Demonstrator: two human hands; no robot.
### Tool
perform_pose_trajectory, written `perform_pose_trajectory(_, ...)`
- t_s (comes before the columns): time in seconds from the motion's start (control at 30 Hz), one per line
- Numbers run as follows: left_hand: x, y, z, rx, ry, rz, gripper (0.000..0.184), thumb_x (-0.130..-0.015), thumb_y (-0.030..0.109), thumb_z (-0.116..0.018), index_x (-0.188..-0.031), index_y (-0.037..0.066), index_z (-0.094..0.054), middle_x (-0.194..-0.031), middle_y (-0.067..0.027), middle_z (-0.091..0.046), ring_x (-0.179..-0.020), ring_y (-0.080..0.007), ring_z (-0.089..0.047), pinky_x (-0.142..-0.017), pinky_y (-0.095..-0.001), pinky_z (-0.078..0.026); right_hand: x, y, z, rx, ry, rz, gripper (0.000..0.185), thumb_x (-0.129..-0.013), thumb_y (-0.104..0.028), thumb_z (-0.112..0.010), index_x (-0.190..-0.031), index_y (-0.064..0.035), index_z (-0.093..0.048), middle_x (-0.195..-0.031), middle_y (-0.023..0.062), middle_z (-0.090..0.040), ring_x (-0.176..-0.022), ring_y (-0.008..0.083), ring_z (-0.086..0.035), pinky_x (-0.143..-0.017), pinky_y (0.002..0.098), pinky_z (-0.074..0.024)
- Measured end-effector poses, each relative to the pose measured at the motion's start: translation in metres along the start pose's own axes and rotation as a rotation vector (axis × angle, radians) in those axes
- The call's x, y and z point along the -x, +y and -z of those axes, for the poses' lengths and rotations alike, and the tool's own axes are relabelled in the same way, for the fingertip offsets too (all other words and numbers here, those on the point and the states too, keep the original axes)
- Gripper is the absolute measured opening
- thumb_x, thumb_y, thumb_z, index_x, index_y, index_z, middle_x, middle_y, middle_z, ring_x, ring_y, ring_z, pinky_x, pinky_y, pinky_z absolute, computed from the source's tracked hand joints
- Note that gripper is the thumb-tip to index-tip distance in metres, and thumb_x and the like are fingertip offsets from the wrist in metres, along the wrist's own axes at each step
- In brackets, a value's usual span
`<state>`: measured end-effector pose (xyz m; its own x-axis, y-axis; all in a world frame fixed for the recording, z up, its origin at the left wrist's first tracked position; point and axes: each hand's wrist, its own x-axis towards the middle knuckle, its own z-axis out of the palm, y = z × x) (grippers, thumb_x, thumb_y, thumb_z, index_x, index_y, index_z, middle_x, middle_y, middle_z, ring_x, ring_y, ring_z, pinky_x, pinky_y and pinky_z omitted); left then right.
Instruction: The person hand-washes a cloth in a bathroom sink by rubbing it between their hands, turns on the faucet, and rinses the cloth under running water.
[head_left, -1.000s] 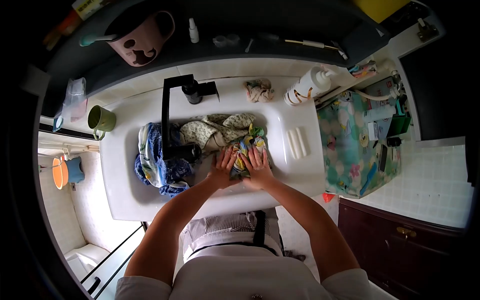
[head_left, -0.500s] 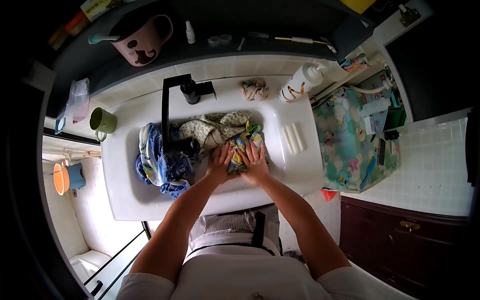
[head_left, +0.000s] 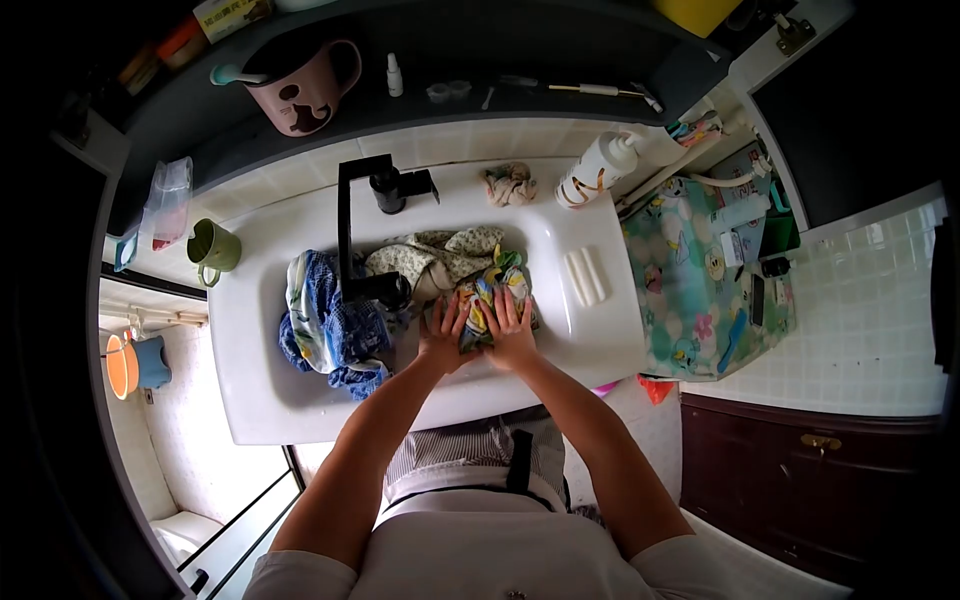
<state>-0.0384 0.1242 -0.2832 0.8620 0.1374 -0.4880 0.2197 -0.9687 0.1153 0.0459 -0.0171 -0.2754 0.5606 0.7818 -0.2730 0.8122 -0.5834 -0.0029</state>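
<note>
Left hand (head_left: 441, 338) and right hand (head_left: 511, 338), fingers splayed and clutching nothing, lie on crumpled yellow-patterned cloth (head_left: 507, 268) extending beyond the right fingertips.

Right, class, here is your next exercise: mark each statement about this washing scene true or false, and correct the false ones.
1. The left hand and the right hand are both on the yellow patterned cloth. True.
2. The green mug is at the right end of the sink. False: it is at the left end.
3. The blue cloth lies to the left of both hands. True.
4. The tap is white. False: it is black.
5. The pink jug is on the shelf. True.
</note>
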Motion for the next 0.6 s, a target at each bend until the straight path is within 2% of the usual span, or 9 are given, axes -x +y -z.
perform_pose_trajectory(0.17, 0.010, -0.004, 0.002, 0.049, 0.035, -0.046, 0.097, -0.074, 0.065, -0.047, -0.140, 0.017, 0.005, -0.145, -0.0097, 0.012, -0.134, -0.0346, 0.003, -0.101, -0.0557, -0.016, 0.008, 0.000, 0.000, -0.175, 0.023, 0.021, 0.093, -0.073, -0.047, -0.059, -0.141, -0.0162, -0.003, -0.145, 0.0190, 0.003, -0.133, 0.0342, 0.009, -0.100, 0.0613, -0.0003)
perform_pose_trajectory(0.27, 0.019, -0.001, 0.026, 0.112, -0.129, -0.042, 0.095, -0.076, 0.051, -0.054, -0.140, 0.015, 0.007, -0.145, -0.0126, 0.014, -0.134, -0.0355, 0.002, -0.101, -0.0552, -0.018, 0.013, 0.003, 0.023, -0.326, -0.227, 0.054, 0.096, -0.073, -0.042, -0.062, -0.141, -0.0179, 0.003, -0.144, 0.0189, 0.006, -0.133, 0.0367, 0.011, -0.099, 0.0636, -0.0039)
perform_pose_trajectory(0.3, 0.027, 0.002, 0.041, 0.153, -0.085, -0.045, 0.083, -0.076, 0.036, -0.057, -0.139, 0.010, -0.009, -0.144, -0.0188, 0.000, -0.130, -0.0395, -0.017, -0.099, -0.0522, -0.026, 0.019, 0.000, 0.035, -0.314, -0.084, 0.048, 0.079, -0.073, -0.032, -0.063, -0.138, -0.0143, -0.021, -0.143, 0.0210, -0.011, -0.134, 0.0331, -0.008, -0.102, 0.0542, -0.0180)
perform_pose_trajectory(0.4, 0.016, 0.000, 0.059, 0.393, -0.072, -0.032, 0.061, -0.075, 0.030, -0.056, -0.127, 0.005, -0.036, -0.136, -0.0224, -0.024, -0.119, -0.0384, -0.037, -0.095, -0.0479, -0.034, 0.009, 0.022, 0.034, -0.630, -0.033, -0.015, 0.048, -0.074, -0.023, -0.062, -0.118, -0.0079, -0.050, -0.129, 0.0220, -0.040, -0.123, 0.0268, -0.037, -0.097, 0.0394, -0.0337)
perform_pose_trajectory(0.43, 0.015, 0.001, 0.069, 0.413, 0.118, -0.057, 0.033, -0.073, 0.026, -0.056, -0.099, 0.004, -0.057, -0.110, -0.0201, -0.052, -0.092, -0.0319, -0.058, -0.079, -0.0406, -0.047, 0.009, 0.021, 0.045, -0.678, 0.189, -0.127, 0.020, -0.071, -0.021, -0.062, -0.083, -0.0052, -0.062, -0.098, 0.0096, -0.062, -0.086, 0.0278, -0.060, -0.073, 0.0318, -0.0470)
perform_pose_trajectory(0.5, -0.022, 0.001, 0.048, 0.407, 0.064, -0.198, 0.027, -0.072, 0.024, -0.058, -0.087, 0.002, -0.060, -0.094, -0.0171, -0.058, -0.079, -0.0277, -0.062, -0.067, -0.0358, -0.051, -0.013, 0.039, 0.011, -0.957, 0.075, -0.286, 0.017, -0.073, -0.019, -0.058, -0.078, -0.0041, -0.062, -0.081, 0.0108, -0.063, -0.075, 0.0257, -0.061, -0.066, 0.0332, -0.0463)
perform_pose_trajectory(0.53, -0.032, 0.002, 0.043, 0.628, -0.026, -0.202, 0.024, -0.072, 0.024, -0.058, -0.081, 0.002, -0.061, -0.083, -0.0142, -0.058, -0.070, -0.0248, -0.061, -0.060, -0.0335, -0.050, -0.023, 0.048, 0.001, -1.094, 0.020, -0.368, 0.016, -0.073, -0.019, -0.056, -0.076, -0.0036, -0.062, -0.073, 0.0114, -0.063, -0.070, 0.0246, -0.062, -0.062, 0.0339, -0.0460)
perform_pose_trajectory(0.57, -0.042, 0.002, 0.037, 0.860, -0.119, -0.188, 0.023, -0.072, 0.024, -0.058, -0.074, 0.002, -0.061, -0.071, -0.0112, -0.059, -0.062, -0.0219, -0.061, -0.053, -0.0313, -0.050, -0.017, 0.039, 0.046, -1.324, -0.056, -0.455, 0.018, -0.077, -0.017, -0.054, -0.066, -0.0028, -0.054, -0.051, 0.0016, -0.049, -0.041, 0.0094, -0.043, -0.040, 0.0251, -0.0325)
perform_pose_trajectory(0.6, -0.052, 0.003, 0.033, 1.076, -0.209, -0.156, 0.023, -0.073, 0.024, -0.059, -0.068, 0.001, -0.061, -0.060, -0.0082, -0.059, -0.053, -0.0190, -0.061, -0.046, -0.0290, -0.049, -0.021, 0.041, 0.043, -1.384, -0.078, -0.496, 0.018, -0.076, -0.017, -0.054, -0.064, -0.0042, -0.053, -0.050, 0.0008, -0.048, -0.040, 0.0092, -0.040, -0.039, 0.0252, -0.0300)
